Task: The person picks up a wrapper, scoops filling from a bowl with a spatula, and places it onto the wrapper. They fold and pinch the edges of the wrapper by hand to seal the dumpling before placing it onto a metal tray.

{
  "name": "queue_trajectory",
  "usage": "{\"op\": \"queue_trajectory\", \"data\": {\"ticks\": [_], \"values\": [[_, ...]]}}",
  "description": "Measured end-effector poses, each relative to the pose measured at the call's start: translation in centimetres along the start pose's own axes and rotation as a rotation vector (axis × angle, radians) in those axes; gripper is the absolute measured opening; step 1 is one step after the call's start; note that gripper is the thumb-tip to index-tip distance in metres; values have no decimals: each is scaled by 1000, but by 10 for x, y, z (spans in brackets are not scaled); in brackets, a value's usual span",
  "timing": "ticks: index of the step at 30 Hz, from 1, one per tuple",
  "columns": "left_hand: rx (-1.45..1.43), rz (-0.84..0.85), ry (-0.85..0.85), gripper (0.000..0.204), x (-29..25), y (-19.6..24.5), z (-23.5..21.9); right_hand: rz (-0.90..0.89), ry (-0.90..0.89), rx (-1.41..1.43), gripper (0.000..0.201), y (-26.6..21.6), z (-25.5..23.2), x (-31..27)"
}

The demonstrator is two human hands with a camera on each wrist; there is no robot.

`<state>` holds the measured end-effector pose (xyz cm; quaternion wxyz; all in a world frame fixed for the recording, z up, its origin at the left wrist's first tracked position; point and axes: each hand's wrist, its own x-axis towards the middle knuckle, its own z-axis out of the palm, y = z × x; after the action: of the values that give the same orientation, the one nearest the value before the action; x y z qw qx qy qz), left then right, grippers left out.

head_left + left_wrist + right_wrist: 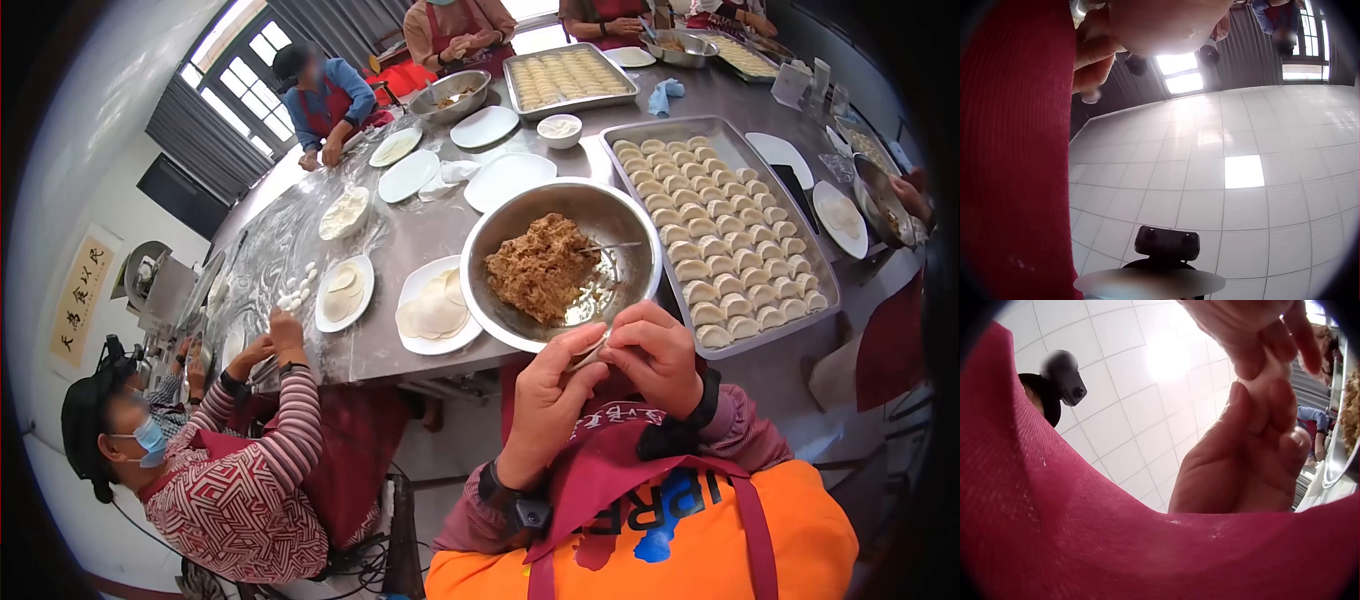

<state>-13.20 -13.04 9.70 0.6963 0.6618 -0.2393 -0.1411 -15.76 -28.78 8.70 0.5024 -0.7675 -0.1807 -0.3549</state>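
Where people work: a grey metal table (385, 345), floury toward its left edge, with people along its sides.
Room: a windowed door (240, 85) and grey curtains (190, 118) rise past the table's far left corner; overhead runs a tiled ceiling (1197, 156).
Metal bowl (632, 275): at the near edge, holding a mound of brown filling (535, 265) and a thin utensil (612, 245).
Near tray (740, 150): right of the bowl, slanting from the near edge inward, with rows of folded dumplings (720, 240).
Far tray (575, 102): by the far edge, filled with pale rows.
Plates: two near the near edge, left of the bowl; the closer plate (405, 335) and its neighbour (365, 305) both bear round wrappers.
Hands: left hand (545, 400) and right hand (660, 360) pinch one piece of dough (588, 353) together; fingers hide most of it.
Dough's place: just off the near edge, beside the bowl's near rim.
Gaps: a strip of metal shows between those plates; the bowl and near tray sit close, leaving little space between.
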Motion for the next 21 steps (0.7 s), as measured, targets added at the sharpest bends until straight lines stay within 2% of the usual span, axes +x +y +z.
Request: {"op": "queue_trajectory", "data": {"ticks": [4, 7, 10, 14, 17, 20, 21], "values": [[39, 19, -36, 38, 0, 0, -2, 112, 66, 69, 12, -7, 1, 1], [-106, 5, 13, 42, -1, 12, 3, 109, 94, 84, 11, -11, 4, 4], [-291, 14, 42, 45, 0, 12, 3, -54, 1, 25, 11, -5, -2, 6], [-406, -24, 64, 38, -2, 10, -1, -39, 31, 28, 11, -10, 1, 6], [-360, -40, 104, 35, -3, 12, -1, 57, 40, 97, 13, -15, 4, 7], [-218, 1, 76, 33, -5, 9, -5, 122, 16, 130, 14, -16, 6, 4], [-126, 39, 74, 32, -4, 5, -5, 67, 8, 96, 14, -11, 7, 4]]}}
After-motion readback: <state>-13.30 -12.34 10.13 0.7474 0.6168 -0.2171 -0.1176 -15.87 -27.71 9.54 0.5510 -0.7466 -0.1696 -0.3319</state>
